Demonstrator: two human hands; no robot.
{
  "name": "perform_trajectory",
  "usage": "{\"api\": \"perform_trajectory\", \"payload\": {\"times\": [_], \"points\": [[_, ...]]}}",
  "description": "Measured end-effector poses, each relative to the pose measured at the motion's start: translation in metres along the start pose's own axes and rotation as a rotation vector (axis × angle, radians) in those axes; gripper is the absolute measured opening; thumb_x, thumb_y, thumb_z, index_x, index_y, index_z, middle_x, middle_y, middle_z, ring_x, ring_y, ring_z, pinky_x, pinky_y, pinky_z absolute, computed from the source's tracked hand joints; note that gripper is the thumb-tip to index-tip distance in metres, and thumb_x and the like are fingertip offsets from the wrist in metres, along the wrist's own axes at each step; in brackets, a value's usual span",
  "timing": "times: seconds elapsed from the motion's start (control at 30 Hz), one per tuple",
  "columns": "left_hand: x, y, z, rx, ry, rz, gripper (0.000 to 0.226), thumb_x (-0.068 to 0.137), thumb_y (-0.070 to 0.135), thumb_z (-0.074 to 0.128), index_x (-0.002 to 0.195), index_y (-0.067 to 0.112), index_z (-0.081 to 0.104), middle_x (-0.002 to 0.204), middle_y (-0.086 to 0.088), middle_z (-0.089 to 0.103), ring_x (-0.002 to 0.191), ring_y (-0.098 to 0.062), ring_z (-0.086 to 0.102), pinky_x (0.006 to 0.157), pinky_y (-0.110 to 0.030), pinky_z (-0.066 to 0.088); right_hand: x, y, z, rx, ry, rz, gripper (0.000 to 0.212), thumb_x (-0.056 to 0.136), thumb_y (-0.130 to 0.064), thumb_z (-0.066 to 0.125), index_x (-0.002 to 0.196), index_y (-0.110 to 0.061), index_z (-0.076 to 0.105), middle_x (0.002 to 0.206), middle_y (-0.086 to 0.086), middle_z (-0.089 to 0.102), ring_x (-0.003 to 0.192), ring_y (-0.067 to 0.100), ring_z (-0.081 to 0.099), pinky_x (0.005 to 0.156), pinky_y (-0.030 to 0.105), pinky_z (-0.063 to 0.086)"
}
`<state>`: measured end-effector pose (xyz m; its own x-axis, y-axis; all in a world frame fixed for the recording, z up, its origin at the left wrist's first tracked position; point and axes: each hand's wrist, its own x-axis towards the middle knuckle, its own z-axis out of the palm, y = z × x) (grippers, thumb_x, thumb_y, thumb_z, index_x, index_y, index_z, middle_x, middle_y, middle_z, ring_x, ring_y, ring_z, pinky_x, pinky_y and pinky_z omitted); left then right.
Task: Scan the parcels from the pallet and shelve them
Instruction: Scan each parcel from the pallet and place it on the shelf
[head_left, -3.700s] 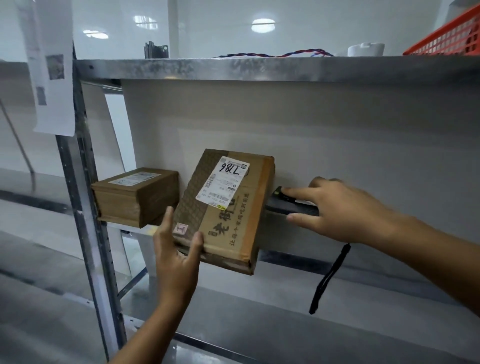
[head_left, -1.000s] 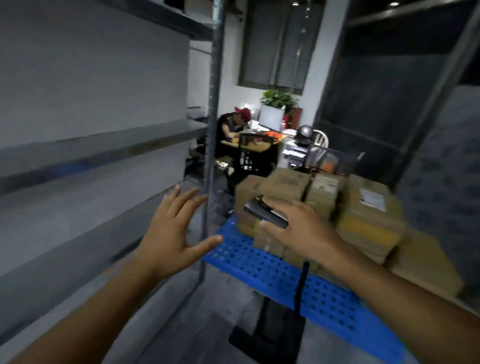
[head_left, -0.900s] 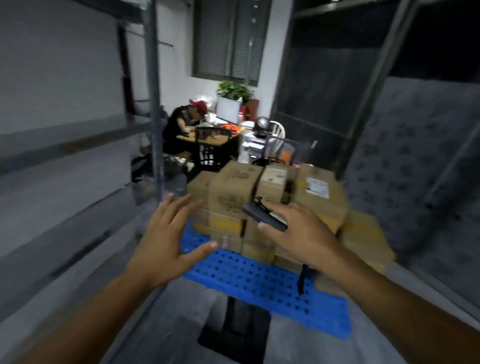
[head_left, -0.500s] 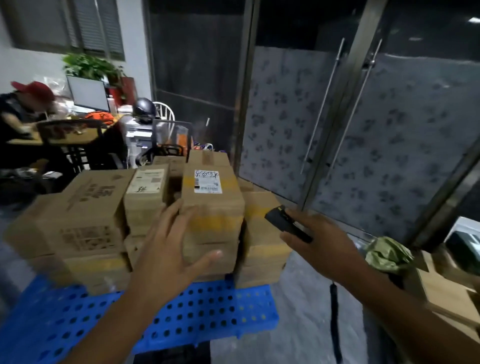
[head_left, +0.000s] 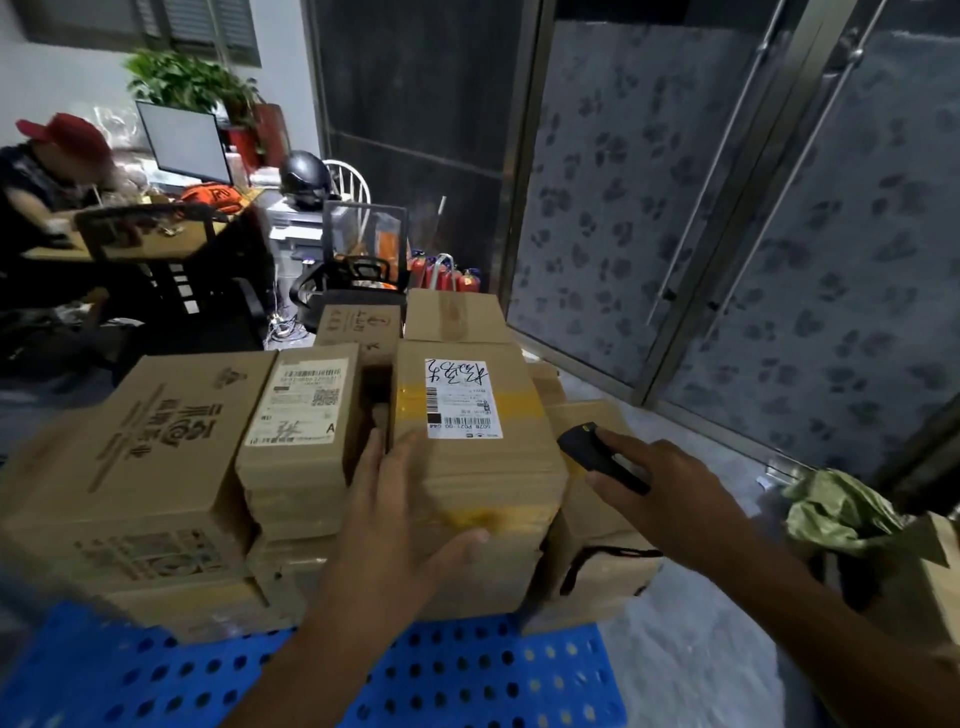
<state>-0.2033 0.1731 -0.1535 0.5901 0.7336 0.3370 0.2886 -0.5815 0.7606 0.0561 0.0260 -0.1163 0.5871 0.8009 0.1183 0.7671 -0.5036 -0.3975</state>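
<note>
Several cardboard parcels are stacked on a blue perforated pallet (head_left: 467, 675). The middle parcel (head_left: 483, 467) has yellow tape and a white label with black handwriting on top. My left hand (head_left: 400, 525) lies spread against this parcel's near left corner, fingers on its left side and thumb along its front face. My right hand (head_left: 670, 493) holds a black handheld scanner (head_left: 592, 454), its head close to the parcel's right edge. The scanner's black strap (head_left: 597, 558) hangs below my wrist. A narrower labelled parcel (head_left: 301, 415) stands just left of my fingers.
A large printed carton (head_left: 140, 467) fills the pallet's left side. Patterned glass doors (head_left: 779, 249) close off the right. A green bag (head_left: 841, 514) lies on a box at the right. A person in a red cap (head_left: 47, 171) sits at a desk at the back left.
I have turned from the metal shelf, where I held a parcel, to the pallet and come close. My left hand now touches the taped parcel; the scanner has dropped toward its right edge.
</note>
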Motion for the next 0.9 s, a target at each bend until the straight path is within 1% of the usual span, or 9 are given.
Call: {"api": "perform_trajectory", "payload": {"times": [0.1,0.17,0.3,0.47,0.53,0.6,0.7,0.77,0.9], "points": [[0.008,-0.006,0.014,-0.028,0.043,-0.050,0.110,0.057,0.067,0.084,0.128,0.084,0.001,0.158,0.039,0.008,0.154,-0.003,0.006,0.115,-0.035,0.022,0.017,0.011,0.006,0.032,-0.027,-0.028,0.063,0.084,-0.069,0.051,0.144,-0.052,0.041,0.096,-0.012,0.052,0.080,0.004,0.056,0.064,0.020,0.043],[0.011,-0.008,0.020,-0.050,0.077,-0.055,0.106,0.057,0.058,0.088,0.131,0.080,0.016,0.145,0.053,0.018,0.148,0.002,0.023,0.116,-0.034,0.030,0.026,0.017,0.012,0.074,-0.064,-0.045,0.061,0.085,-0.069,0.052,0.143,-0.053,0.041,0.102,-0.010,0.055,0.087,0.007,0.057,0.070,0.022,0.046],[0.010,0.003,0.030,-0.094,0.193,-0.114,0.091,0.058,0.052,0.090,0.135,0.053,0.041,0.146,0.028,0.042,0.130,0.006,0.046,0.108,-0.036,0.050,0.034,0.024,0.013,0.225,-0.119,-0.104,0.058,0.087,-0.061,0.058,0.142,-0.048,0.047,0.117,-0.003,0.062,0.103,0.014,0.061,0.089,0.035,0.052],[0.006,0.043,0.029,-0.064,0.370,0.028,0.087,0.060,0.056,0.092,0.133,0.048,0.046,0.148,0.019,0.041,0.134,0.002,0.045,0.098,-0.011,0.047,0.035,0.033,-0.026,0.318,-0.103,-0.225,0.054,0.087,-0.056,0.063,0.139,-0.050,0.051,0.120,-0.005,0.062,0.112,0.012,0.057,0.095,0.031,0.047],[0.003,0.066,0.022,-0.043,0.442,0.118,0.091,0.062,0.059,0.090,0.139,0.043,0.044,0.151,0.013,0.040,0.141,-0.010,0.042,0.104,-0.017,0.046,0.034,0.031,-0.048,0.332,-0.075,-0.281,0.054,0.086,-0.058,0.062,0.138,-0.052,0.050,0.117,-0.008,0.060,0.109,0.010,0.056,0.090,0.029,0.046],[-0.001,0.084,0.010,-0.037,0.490,0.169,0.102,0.063,0.059,0.089,0.148,0.037,0.038,0.155,0.009,0.037,0.144,-0.019,0.040,0.111,-0.037,0.045,0.033,0.024,-0.068,0.380,-0.038,-0.352,0.052,0.085,-0.058,0.061,0.136,-0.054,0.051,0.117,-0.009,0.060,0.106,0.005,0.056,0.087,0.025,0.045],[-0.017,0.101,-0.013,-0.028,0.535,0.158,0.103,0.063,0.058,0.088,0.149,0.046,0.033,0.155,0.014,0.036,0.144,-0.015,0.039,0.112,-0.047,0.045,0.030,0.005,-0.087,0.478,-0.006,-0.487,0.050,0.085,-0.057,0.061,0.133,-0.056,0.051,0.114,-0.016,0.056,0.101,-0.007,0.052,0.083,0.011,0.040],[-0.037,0.107,-0.027,0.013,0.609,0.149,0.094,0.063,0.056,0.087,0.142,0.053,0.036,0.153,0.017,0.037,0.143,-0.009,0.039,0.110,-0.041,0.047,0.027,-0.016,-0.091,0.506,-0.051,-0.556,0.053,0.083,-0.062,0.058,0.135,-0.057,0.050,0.116,-0.021,0.056,0.103,-0.014,0.052,0.082,0.010,0.041],[-0.090,0.106,-0.056,0.120,0.813,0.156,0.081,0.067,0.061,0.085,0.135,0.050,0.042,0.140,0.027,0.046,0.129,0.004,0.048,0.097,-0.008,0.043,0.013,-0.073,-0.083,0.528,-0.140,-0.710,0.054,0.080,-0.065,0.057,0.133,-0.057,0.051,0.125,-0.032,0.055,0.110,-0.019,0.050,0.088,0.012,0.041]]}}
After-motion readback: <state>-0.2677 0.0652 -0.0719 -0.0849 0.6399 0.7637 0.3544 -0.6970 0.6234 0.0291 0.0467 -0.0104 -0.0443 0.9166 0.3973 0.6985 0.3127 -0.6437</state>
